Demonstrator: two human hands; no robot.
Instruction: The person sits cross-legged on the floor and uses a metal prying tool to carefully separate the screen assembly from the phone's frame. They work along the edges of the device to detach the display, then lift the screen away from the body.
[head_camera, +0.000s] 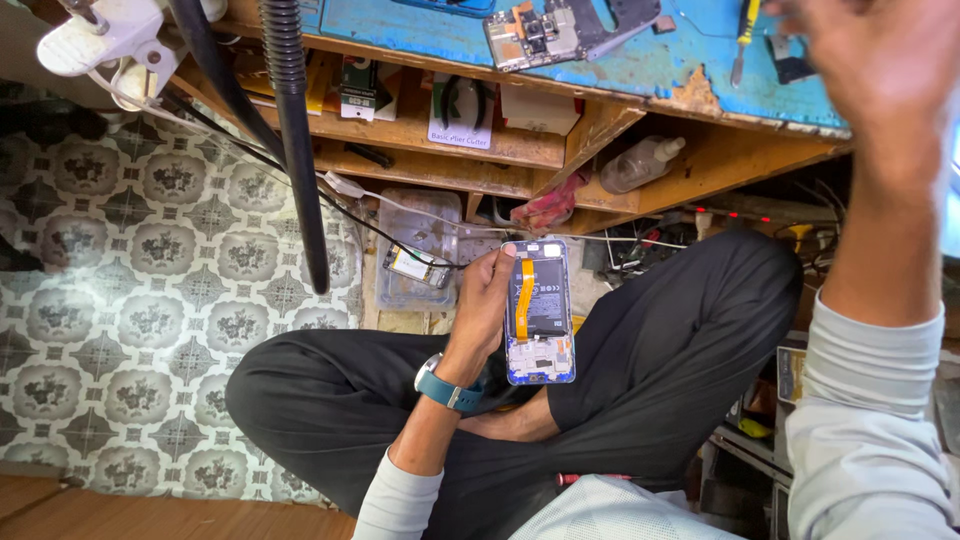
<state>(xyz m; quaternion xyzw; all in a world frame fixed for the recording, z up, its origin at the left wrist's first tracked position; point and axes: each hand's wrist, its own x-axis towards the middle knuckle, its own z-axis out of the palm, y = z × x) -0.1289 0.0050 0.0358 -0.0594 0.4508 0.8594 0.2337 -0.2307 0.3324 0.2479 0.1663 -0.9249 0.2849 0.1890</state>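
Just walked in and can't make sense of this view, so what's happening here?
A person sits cross-legged on the floor by a low wooden bench. The left hand holds an opened phone upright over the lap, its back off, showing the battery and an orange ribbon cable. The right hand is raised toward the blue bench top, blurred, so whether it grips anything is unclear. Another circuit board lies on that top.

Phone (539, 312): glossy blue plastic frame, matt black battery. Bench (600, 60): rough wood, chipped blue paint. Floor (120, 300): smooth patterned vinyl. Trousers (660, 370): matt cloth.
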